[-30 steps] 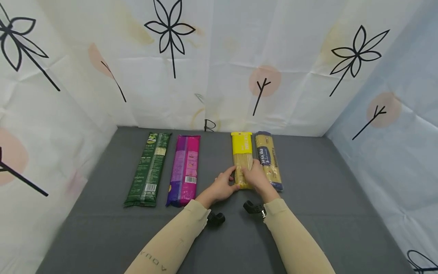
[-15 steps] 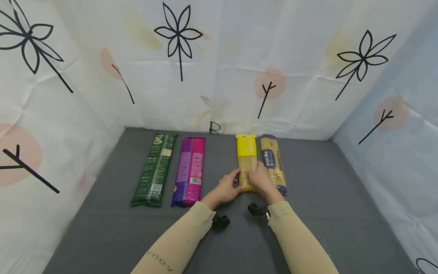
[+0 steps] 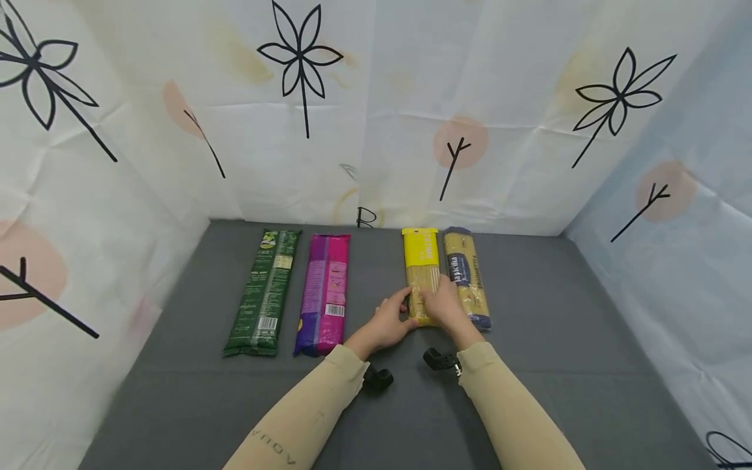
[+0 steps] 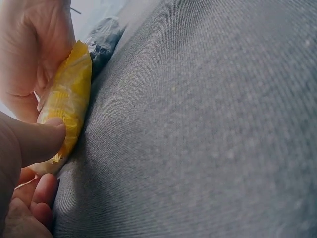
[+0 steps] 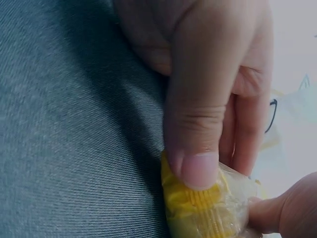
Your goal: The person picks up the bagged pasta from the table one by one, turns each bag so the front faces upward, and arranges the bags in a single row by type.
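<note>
A yellow-topped packet of spaghetti [image 3: 421, 249] lies flat on the grey cloth, its clear lower part showing pale strands. My left hand [image 3: 384, 324] grips its near left corner, with the thumb on the near end and the fingers along the left side. From the right, my right hand [image 3: 449, 308] holds the same packet, thumb pressed on the near part, as the right wrist view shows on the yellow wrapper [image 5: 198, 203]. Close beside that hand lies a blue-and-yellow spaghetti packet [image 3: 470, 281], its left edge partly covered by the hand.
To the left lie a purple-and-pink packet [image 3: 322, 294] and a dark green packet [image 3: 262, 294], side by side and slightly slanted. White curtains [image 3: 399, 156] with flower drawings stand behind and at both sides of the grey table cloth [image 3: 564, 365].
The head view has shifted slightly. Both hands keep their hold on the yellow spaghetti packet, and the packets lie as before.
</note>
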`<state>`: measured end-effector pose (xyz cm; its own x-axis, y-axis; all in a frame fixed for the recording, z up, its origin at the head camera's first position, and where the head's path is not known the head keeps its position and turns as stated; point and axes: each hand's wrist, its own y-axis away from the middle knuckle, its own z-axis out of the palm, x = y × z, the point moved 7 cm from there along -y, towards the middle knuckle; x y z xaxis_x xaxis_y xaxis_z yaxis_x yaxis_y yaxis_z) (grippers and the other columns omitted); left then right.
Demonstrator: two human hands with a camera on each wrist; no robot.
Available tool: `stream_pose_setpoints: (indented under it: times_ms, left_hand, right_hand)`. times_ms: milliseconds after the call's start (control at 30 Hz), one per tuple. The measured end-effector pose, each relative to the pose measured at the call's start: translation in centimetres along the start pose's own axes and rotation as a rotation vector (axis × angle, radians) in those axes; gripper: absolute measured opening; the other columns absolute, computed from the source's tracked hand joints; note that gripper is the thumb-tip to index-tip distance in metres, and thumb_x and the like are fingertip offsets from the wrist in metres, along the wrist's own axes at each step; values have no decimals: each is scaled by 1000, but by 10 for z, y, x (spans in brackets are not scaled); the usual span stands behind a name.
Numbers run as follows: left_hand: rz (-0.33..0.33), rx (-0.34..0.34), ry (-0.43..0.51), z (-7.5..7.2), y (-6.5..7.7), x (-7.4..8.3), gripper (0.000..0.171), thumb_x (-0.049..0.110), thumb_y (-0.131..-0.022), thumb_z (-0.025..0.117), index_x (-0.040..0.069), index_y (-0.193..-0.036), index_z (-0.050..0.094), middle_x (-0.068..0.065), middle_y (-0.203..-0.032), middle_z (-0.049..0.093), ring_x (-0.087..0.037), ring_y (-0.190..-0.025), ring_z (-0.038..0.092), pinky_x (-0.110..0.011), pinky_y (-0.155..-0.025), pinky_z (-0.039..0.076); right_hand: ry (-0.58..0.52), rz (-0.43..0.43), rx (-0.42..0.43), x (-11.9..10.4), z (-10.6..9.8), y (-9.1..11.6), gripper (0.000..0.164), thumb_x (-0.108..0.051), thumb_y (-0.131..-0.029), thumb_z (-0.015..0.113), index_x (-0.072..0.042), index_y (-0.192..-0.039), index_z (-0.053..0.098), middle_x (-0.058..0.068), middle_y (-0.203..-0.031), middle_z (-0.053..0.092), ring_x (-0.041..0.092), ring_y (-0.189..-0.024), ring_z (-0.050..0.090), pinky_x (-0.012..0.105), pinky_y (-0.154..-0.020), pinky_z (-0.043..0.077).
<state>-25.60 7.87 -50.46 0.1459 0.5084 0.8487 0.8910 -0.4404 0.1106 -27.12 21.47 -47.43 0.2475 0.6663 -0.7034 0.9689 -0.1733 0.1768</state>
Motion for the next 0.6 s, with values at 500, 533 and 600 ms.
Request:
stream_pose_setpoints:
  times_ms: [500,533,600]
  left_hand:
    - [115,171,44,-24,22,6,47,14,-96,58,6,-141,46,-11,-133,54,-25,-114,56,-39,-91,49]
    - [123,201,33,-31,26,8,46,14,-96,58,5,-141,47,-10,-135,53,-24,-114,56,-37,-89,51]
    - [130,268,10,-48,33,11,45,14,-96,58,6,-140,48,-8,-135,53,-25,-114,56,-36,-87,52]
  right_hand:
    - [76,-163,136,-27,-6,16,67,-27,-91,68,-6,-146,37,24,-145,20,40,-133,23,55,-105,28]
    - [61,-187,149,-30,-7,18,67,-31,-90,69,-7,-145,39,22,-145,20,39,-133,23,55,-105,28]
    - [13,-238,159,-38,-8,22,66,-37,-90,69,-9,-143,42,20,-145,22,37,-132,25,54,-104,30]
